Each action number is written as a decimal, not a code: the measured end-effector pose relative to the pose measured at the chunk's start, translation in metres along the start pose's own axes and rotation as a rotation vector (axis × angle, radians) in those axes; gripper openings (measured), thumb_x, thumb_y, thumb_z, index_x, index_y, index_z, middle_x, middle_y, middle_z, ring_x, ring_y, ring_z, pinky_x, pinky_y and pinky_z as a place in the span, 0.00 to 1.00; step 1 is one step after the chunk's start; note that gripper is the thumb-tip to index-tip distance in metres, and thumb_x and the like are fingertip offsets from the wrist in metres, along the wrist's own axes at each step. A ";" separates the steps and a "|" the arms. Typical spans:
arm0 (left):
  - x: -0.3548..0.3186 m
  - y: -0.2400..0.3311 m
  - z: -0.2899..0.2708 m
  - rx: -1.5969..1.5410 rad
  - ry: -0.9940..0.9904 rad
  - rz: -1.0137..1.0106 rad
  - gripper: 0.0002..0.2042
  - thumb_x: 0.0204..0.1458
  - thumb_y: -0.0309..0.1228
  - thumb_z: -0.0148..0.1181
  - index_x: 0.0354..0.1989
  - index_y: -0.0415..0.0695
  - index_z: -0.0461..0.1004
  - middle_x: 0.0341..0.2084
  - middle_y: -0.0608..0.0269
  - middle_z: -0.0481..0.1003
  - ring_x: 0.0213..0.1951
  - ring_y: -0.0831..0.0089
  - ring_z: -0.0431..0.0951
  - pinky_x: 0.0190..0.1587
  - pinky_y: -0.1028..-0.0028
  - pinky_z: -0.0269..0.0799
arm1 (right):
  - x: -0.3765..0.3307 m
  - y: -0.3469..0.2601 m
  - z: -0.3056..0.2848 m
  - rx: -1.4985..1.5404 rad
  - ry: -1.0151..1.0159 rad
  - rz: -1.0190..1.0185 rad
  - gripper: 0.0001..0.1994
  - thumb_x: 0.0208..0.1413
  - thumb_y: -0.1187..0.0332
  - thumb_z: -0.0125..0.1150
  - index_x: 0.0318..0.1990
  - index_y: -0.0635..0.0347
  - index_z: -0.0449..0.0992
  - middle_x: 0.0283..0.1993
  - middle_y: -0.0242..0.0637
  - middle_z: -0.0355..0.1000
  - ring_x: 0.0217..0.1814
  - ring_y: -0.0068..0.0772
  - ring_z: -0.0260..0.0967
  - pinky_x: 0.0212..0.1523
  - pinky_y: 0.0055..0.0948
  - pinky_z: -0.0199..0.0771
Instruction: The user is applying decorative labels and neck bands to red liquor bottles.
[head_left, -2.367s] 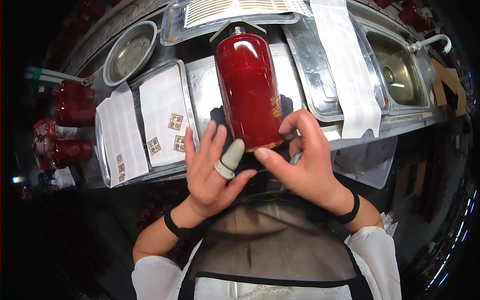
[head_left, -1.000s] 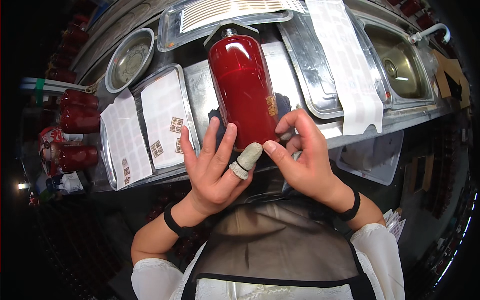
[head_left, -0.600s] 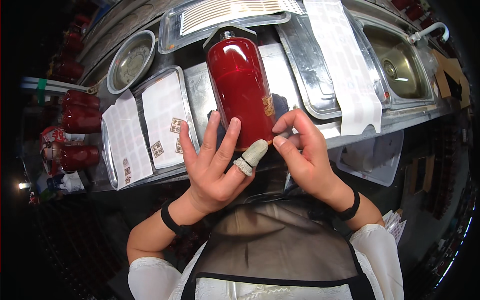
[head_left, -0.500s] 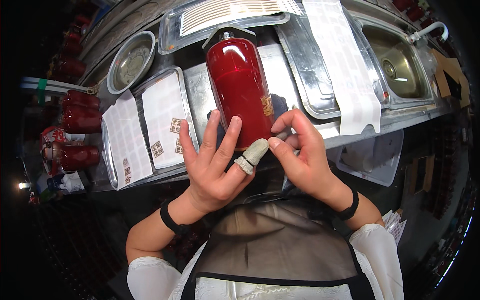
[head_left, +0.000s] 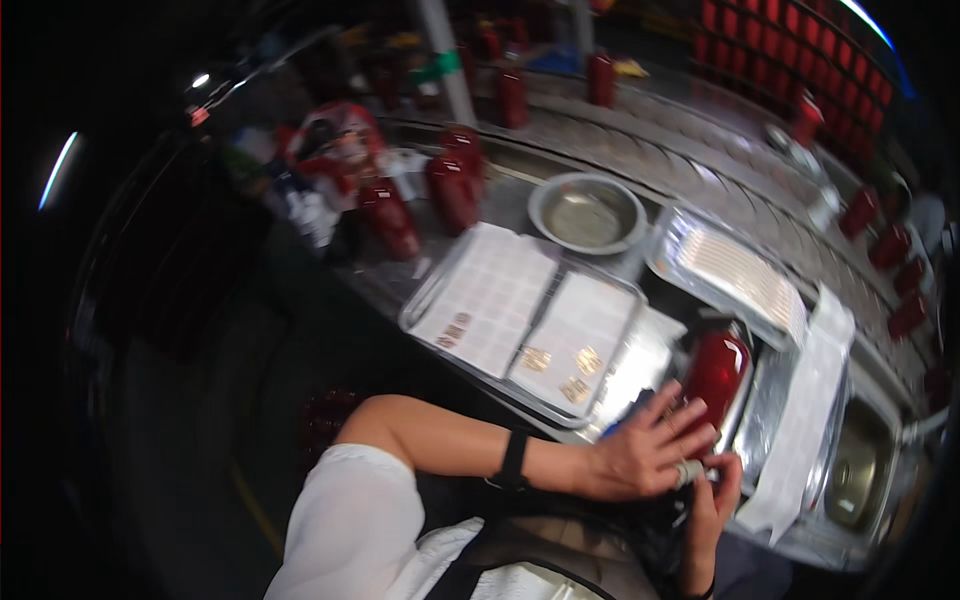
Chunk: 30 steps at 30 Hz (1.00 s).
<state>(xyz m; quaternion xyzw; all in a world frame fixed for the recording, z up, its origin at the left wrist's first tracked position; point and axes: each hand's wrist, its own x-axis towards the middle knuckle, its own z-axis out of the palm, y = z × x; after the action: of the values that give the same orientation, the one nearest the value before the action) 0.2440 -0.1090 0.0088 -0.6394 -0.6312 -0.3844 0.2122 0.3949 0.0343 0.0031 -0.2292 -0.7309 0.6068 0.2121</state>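
Observation:
A glossy red cylinder (head_left: 718,372) lies on a metal tray at the lower right. My left hand (head_left: 640,458) rests against its near end with fingers spread; one finger wears a white wrap (head_left: 686,470) and a black band circles the wrist. Just below it, my right hand (head_left: 712,505) has its fingers curled close to that wrapped finger. Whether the right fingers pinch anything is not visible. Most of the cylinder's near part is hidden by my hands.
Two white sheets with small gold stickers (head_left: 480,300) (head_left: 580,340) lie in a tray to the left. Behind are a round metal bowl (head_left: 588,212), a tray of label strips (head_left: 735,275), a long white strip (head_left: 805,420) and a sink (head_left: 855,470). Several red cylinders (head_left: 390,220) stand around.
The view has swung left and tilted, so the cylinder and both hands now sit at the lower right. My hands stay together at the cylinder's near end.

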 end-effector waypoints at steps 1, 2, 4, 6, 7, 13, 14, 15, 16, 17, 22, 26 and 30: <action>-0.001 0.001 0.001 -0.013 0.026 0.014 0.10 0.46 0.32 0.58 0.33 0.42 0.79 0.56 0.42 0.73 0.62 0.37 0.70 0.64 0.28 0.54 | -0.002 0.002 0.000 -0.002 0.002 -0.027 0.09 0.57 0.77 0.56 0.44 0.61 0.68 0.42 0.29 0.65 0.38 0.14 0.65 0.36 0.15 0.65; 0.000 0.003 0.002 -0.012 0.029 0.024 0.09 0.46 0.32 0.57 0.30 0.40 0.78 0.56 0.41 0.73 0.62 0.36 0.69 0.65 0.27 0.52 | -0.005 0.003 0.002 0.008 0.024 0.024 0.09 0.54 0.76 0.54 0.43 0.61 0.67 0.39 0.26 0.62 0.40 0.18 0.59 0.40 0.18 0.62; -0.001 0.006 0.001 -0.024 0.056 0.039 0.10 0.46 0.32 0.56 0.25 0.36 0.76 0.54 0.38 0.73 0.63 0.34 0.67 0.67 0.25 0.47 | -0.010 -0.005 0.000 0.032 -0.046 0.062 0.14 0.59 0.76 0.55 0.53 0.64 0.70 0.47 0.40 0.69 0.43 0.27 0.68 0.42 0.23 0.71; -0.002 0.007 0.002 -0.025 0.023 0.022 0.10 0.49 0.32 0.56 0.29 0.36 0.77 0.57 0.40 0.72 0.66 0.35 0.64 0.68 0.25 0.45 | -0.013 -0.012 0.002 0.047 -0.089 0.191 0.18 0.64 0.76 0.55 0.61 0.65 0.70 0.56 0.49 0.72 0.48 0.34 0.73 0.46 0.27 0.77; -0.004 0.006 0.004 -0.031 0.006 0.015 0.11 0.50 0.32 0.56 0.32 0.37 0.78 0.58 0.40 0.71 0.67 0.36 0.63 0.68 0.26 0.44 | -0.014 -0.013 0.005 -0.003 0.000 0.147 0.17 0.63 0.77 0.56 0.59 0.66 0.71 0.52 0.47 0.73 0.45 0.32 0.73 0.44 0.26 0.77; -0.006 -0.004 -0.005 -0.015 0.003 -0.140 0.23 0.50 0.37 0.60 0.53 0.38 0.76 0.66 0.44 0.66 0.70 0.47 0.61 0.69 0.30 0.42 | -0.028 -0.020 0.022 -0.376 -0.102 -0.523 0.15 0.62 0.77 0.59 0.55 0.70 0.74 0.48 0.46 0.77 0.40 0.31 0.76 0.41 0.23 0.76; -0.007 -0.006 -0.001 -0.018 -0.012 -0.143 0.27 0.50 0.37 0.60 0.58 0.38 0.74 0.67 0.45 0.65 0.71 0.48 0.61 0.69 0.30 0.41 | -0.029 -0.014 0.027 -0.391 -0.060 -0.514 0.14 0.58 0.78 0.57 0.52 0.68 0.73 0.44 0.41 0.74 0.38 0.27 0.72 0.37 0.22 0.72; -0.011 -0.009 0.000 -0.022 -0.030 -0.160 0.26 0.51 0.37 0.60 0.58 0.39 0.75 0.66 0.46 0.66 0.71 0.49 0.61 0.69 0.31 0.42 | -0.029 -0.011 0.031 -0.396 -0.026 -0.510 0.13 0.55 0.78 0.55 0.48 0.67 0.72 0.40 0.36 0.70 0.35 0.23 0.67 0.33 0.22 0.67; -0.013 -0.013 0.001 0.003 -0.025 -0.167 0.24 0.51 0.37 0.61 0.57 0.40 0.75 0.66 0.46 0.66 0.71 0.49 0.61 0.69 0.32 0.42 | -0.027 -0.011 0.030 -0.387 -0.038 -0.489 0.14 0.55 0.79 0.56 0.49 0.67 0.73 0.40 0.38 0.72 0.32 0.24 0.69 0.31 0.23 0.67; -0.013 -0.014 -0.002 0.020 -0.024 -0.175 0.23 0.51 0.37 0.61 0.56 0.40 0.76 0.66 0.46 0.66 0.71 0.49 0.61 0.68 0.32 0.42 | -0.028 -0.011 0.028 -0.381 -0.048 -0.460 0.14 0.55 0.79 0.56 0.50 0.68 0.74 0.40 0.41 0.73 0.30 0.25 0.70 0.28 0.24 0.67; -0.008 -0.016 -0.004 -0.037 -0.054 -0.186 0.21 0.52 0.37 0.62 0.54 0.42 0.77 0.68 0.46 0.65 0.72 0.50 0.60 0.68 0.31 0.40 | -0.033 -0.017 0.029 -0.444 -0.016 -0.482 0.13 0.54 0.78 0.57 0.48 0.69 0.75 0.38 0.41 0.75 0.26 0.27 0.70 0.25 0.23 0.64; -0.001 -0.008 -0.003 -0.037 -0.061 -0.151 0.19 0.54 0.35 0.59 0.52 0.42 0.78 0.68 0.47 0.65 0.72 0.50 0.59 0.69 0.31 0.38 | -0.036 -0.007 0.017 -0.458 -0.021 -0.392 0.14 0.54 0.79 0.58 0.48 0.69 0.75 0.36 0.42 0.76 0.26 0.26 0.70 0.27 0.23 0.66; 0.007 -0.005 0.005 -0.002 -0.069 -0.127 0.07 0.53 0.32 0.57 0.35 0.42 0.78 0.66 0.48 0.67 0.72 0.51 0.59 0.69 0.31 0.38 | -0.038 -0.008 0.013 -0.438 0.011 -0.219 0.12 0.54 0.77 0.59 0.47 0.68 0.76 0.36 0.44 0.77 0.28 0.34 0.74 0.29 0.26 0.69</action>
<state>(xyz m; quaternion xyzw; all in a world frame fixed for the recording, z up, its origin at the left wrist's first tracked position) 0.2394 -0.1001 0.0096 -0.6112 -0.6770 -0.3754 0.1648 0.4177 0.0003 0.0071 -0.1922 -0.8645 0.4060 0.2257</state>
